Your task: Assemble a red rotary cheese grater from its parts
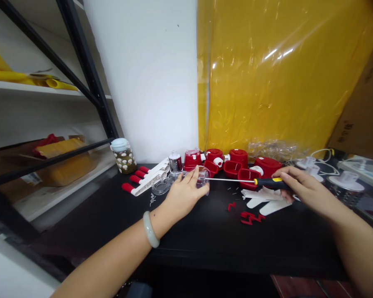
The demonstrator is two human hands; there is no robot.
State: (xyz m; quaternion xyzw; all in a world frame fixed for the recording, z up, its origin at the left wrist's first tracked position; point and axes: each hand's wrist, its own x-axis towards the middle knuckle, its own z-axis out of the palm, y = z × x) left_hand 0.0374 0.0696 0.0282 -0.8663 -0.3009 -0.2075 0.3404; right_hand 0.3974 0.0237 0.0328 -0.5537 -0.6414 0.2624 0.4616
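Yellow plastic sheet (267, 82) hangs at the back by a white wall (143, 62), w/ a black table (224, 252) in front. Red cases (238, 158) stand along the back of it. Step in hand looks like screwing, prob: the screwdriver (264, 182) is almost flat, thin rod pointing left, tip right at a clear plastic part (206, 170). That part is near the mid of the table, under the L hand (186, 192). Can't tell if the tip sits in a screw, bc it's too small to see.

Next move prob calls for a tight hold on the clear plastic part, the screwdriver in line w/ it, & a small turn. If the tip slips, it could poke the L fingers, so slow is best.

L hand is palm down, fingers bent over the part, thumb on the near side, so it's pinching it. L arm reaches up from bottom left, w/ a pale bangle (151, 229) at the wrist. R hand (301, 186) comes in from the right & pinches the back end of the screwdriver btwn thumb & fingers. White strips (275, 206) lie just beside it, & small red bits (251, 217) are btwn the two arms
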